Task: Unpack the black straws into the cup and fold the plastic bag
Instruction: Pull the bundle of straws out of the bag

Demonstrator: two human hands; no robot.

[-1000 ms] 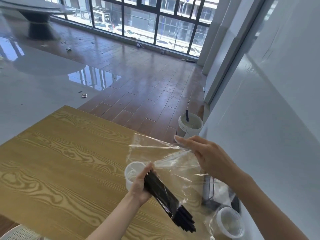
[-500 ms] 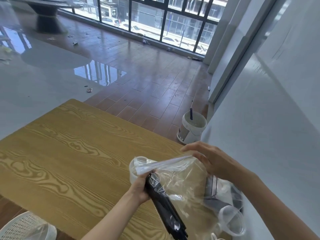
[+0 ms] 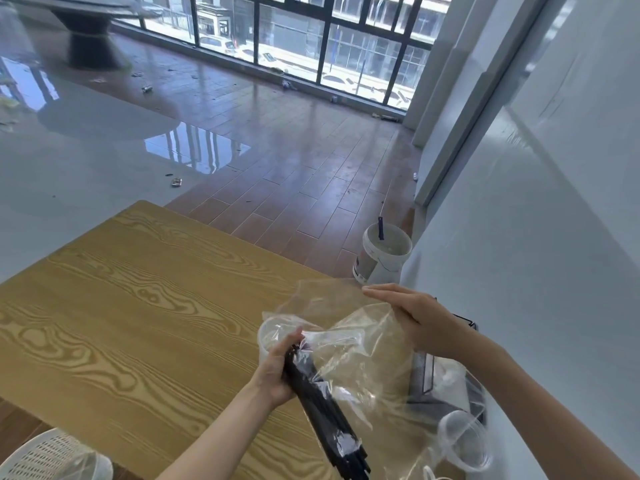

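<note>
Black straws (image 3: 322,403) gripped by left hand (image 3: 277,372); right hand (image 3: 415,320) flat, fingers straight, on plastic bag (image 3: 353,344).

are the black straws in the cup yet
No. The left hand grips the black straws as a bundle beside the cup, still bag-wrapped.
</note>
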